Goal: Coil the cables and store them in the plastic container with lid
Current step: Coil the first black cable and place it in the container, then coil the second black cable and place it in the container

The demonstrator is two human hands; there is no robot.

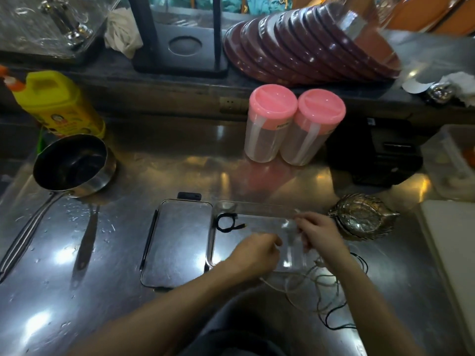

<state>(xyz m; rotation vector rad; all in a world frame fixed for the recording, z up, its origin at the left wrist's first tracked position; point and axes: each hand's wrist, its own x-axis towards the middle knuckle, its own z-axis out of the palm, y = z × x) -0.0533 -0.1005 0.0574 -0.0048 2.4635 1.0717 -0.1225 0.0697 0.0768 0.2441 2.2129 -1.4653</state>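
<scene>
Single head-worn wide-angle view, looking forward and steeply down from close above onto a reflective stainless-steel counter; edges bowed by the lens.

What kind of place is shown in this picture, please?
Probably a commercial or café kitchen: a stainless steel counter, a steel saucepan with a long handle, a slanted stack of dark red plates on the shelf behind, and a yellow detergent bottle.

Both hands forward, fingers curled
</scene>
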